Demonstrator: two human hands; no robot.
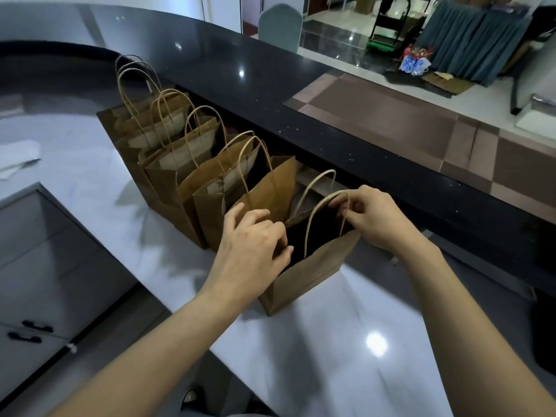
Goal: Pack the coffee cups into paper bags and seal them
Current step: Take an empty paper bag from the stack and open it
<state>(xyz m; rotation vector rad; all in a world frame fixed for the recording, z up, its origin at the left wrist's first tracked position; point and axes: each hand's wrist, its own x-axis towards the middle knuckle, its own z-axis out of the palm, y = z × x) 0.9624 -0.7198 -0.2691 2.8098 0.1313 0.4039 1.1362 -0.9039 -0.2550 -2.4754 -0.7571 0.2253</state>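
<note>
A row of several brown paper bags (180, 164) with twisted paper handles stands on the white counter (346, 341), against the black raised ledge. The nearest bag (313, 272) stands open, its inside dark, and no cup shows in it. My left hand (255, 245) grips the left rim of that bag's mouth. My right hand (373, 218) pinches the bag's near handle (328, 203) at its top right. The bags farther back show pale contents inside, too dim to identify.
The black glossy ledge (301, 94) runs diagonally behind the bags. Papers and a pen (18, 161) lie at the far left of the counter. Grey cabinet doors (45, 266) with black handles sit lower left. Beyond the ledge lie a floor mat, a chair and a draped table.
</note>
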